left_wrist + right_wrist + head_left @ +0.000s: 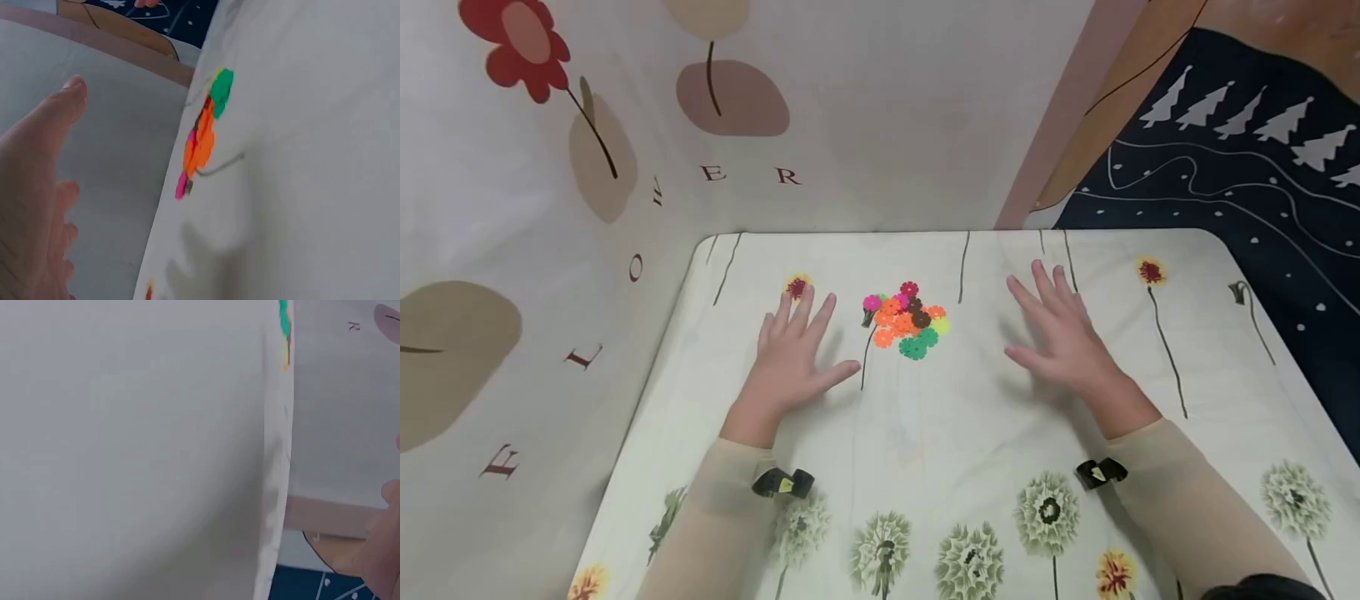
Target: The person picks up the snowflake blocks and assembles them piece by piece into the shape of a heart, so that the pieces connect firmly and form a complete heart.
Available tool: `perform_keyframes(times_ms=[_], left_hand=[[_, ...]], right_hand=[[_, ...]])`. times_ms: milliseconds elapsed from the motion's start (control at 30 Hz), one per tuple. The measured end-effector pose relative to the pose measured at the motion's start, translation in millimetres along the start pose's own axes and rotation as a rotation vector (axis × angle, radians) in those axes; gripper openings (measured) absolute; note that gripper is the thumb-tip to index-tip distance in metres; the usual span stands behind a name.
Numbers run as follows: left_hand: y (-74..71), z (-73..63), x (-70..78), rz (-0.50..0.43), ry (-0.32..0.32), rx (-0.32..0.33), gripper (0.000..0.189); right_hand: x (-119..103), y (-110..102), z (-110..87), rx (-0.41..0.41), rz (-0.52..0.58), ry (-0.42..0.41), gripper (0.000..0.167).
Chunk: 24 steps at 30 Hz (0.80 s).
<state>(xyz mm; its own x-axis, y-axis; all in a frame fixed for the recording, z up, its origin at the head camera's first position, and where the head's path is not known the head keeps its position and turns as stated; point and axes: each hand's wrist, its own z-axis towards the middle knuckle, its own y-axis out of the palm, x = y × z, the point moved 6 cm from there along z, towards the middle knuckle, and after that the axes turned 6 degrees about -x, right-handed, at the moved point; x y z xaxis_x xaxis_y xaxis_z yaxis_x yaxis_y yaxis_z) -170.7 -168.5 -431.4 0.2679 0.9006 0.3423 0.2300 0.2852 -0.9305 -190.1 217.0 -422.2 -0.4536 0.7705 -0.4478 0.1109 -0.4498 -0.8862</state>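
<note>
Hovering w/ fingers spread, our L hand [792,367] and R hand [1066,337] hold nothing, one either side of the small, flat, notch-edged, plastic-looking discs [904,322] on the white, flower-printed worktop [940,442]; we'd do best, prob., pinching one rim at a time so the rest don't scatter; they lie heaped, overlapping, mostly orange, w/ green, pink, brown & yellow.

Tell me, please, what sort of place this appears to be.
Possibly an indoor play or craft corner: it has a flower-printed tabletop, a flower-decorated wall behind it, and a cluster of small colorful notched discs.
</note>
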Motion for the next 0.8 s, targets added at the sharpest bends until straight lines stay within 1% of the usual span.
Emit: perform_keyframes(times_ms=[67, 167, 333, 533, 600, 667, 733, 800], left_hand=[[2.2, 1.6, 6.5, -0.038, 0.000, 0.008, 0.105], [8.3, 4.5, 17.6, -0.078, -0.002, 0.000, 0.105], [18.1, 12.0, 38.6, -0.144, 0.036, 0.012, 0.106], [34.9, 22.2, 56.9, -0.237, 0.065, 0.030, 0.107], [40.1, 26.7, 61.8, -0.267, 0.063, 0.033, 0.103], [46.6, 29.8, 65.5, -0.292, 0.057, 0.034, 0.095], [53.0, 32.3, 67.5, -0.297, 0.046, 0.035, 0.085], [59.4, 33.5, 68.5, -0.288, 0.030, 0.032, 0.075]], right_hand=[[-4, 7, 1.3, 0.020, 0.040, -0.010, 0.088], [-10, 19, 2.4, 0.021, 0.089, -0.013, 0.086], [-18, 34, 6.4, 0.040, 0.178, -0.015, 0.085], [-28, 54, 11.2, 0.053, 0.230, 0.000, 0.084], [-32, 59, 11.6, 0.071, 0.244, 0.011, 0.082], [-35, 67, 12.5, 0.091, 0.254, 0.025, 0.077], [-39, 74, 14.0, 0.106, 0.263, 0.040, 0.072], [-44, 83, 16.3, 0.103, 0.272, 0.059, 0.066]])
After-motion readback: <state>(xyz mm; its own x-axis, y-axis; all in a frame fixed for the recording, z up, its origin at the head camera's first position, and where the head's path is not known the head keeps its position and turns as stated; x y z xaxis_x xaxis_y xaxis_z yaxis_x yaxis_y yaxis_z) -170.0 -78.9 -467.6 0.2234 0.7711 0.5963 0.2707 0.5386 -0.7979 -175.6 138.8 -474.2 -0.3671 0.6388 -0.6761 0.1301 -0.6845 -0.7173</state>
